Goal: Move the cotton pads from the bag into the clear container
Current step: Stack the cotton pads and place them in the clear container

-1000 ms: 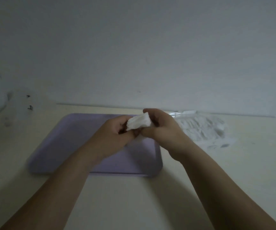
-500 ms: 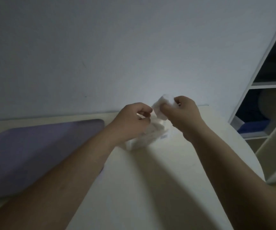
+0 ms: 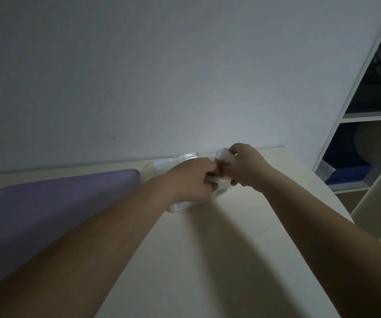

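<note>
Centrally, the right hand [image 3: 247,168] pinches pads [image 3: 222,155] above the bag [image 3: 220,192], which the left hand [image 3: 189,183] grips. The container [image 3: 170,165] lies just upper-left, nearer the left hand.

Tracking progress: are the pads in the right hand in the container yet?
Not in: the right hand grips the cotton pads in the air near the bag.

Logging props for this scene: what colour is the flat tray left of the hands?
The tray is pale purple, lavender-like; the head view shows it best.
</note>
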Demonstrator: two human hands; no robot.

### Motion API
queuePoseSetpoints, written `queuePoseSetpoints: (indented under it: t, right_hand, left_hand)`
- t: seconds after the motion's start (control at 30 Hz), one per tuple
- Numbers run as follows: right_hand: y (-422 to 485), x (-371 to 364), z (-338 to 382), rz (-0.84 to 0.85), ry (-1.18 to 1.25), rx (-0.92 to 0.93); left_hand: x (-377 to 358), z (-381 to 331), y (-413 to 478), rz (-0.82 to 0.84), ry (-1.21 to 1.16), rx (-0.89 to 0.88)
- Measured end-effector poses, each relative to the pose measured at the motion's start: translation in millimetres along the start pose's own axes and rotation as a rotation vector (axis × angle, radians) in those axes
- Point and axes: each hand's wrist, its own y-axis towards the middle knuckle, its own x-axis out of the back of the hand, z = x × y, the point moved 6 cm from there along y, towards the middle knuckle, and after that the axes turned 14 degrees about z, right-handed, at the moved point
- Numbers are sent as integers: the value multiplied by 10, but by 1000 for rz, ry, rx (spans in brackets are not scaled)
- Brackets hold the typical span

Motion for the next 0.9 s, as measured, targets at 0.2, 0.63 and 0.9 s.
queuePoseSetpoints:
  t: [0.2, 0.63, 0.9]
  right_hand:
    - [64, -110, 200, -29, -537, -36]
    - [-134, -117, 344, 310, -501, -139]
    - [-15, -223, 554, 152, -833, -185]
  left_hand:
    - [26, 44, -25, -17, -60, 0]
    - [3, 130, -95, -127, -248, 34]
    - [5, 165, -92, -153, -286, 80]
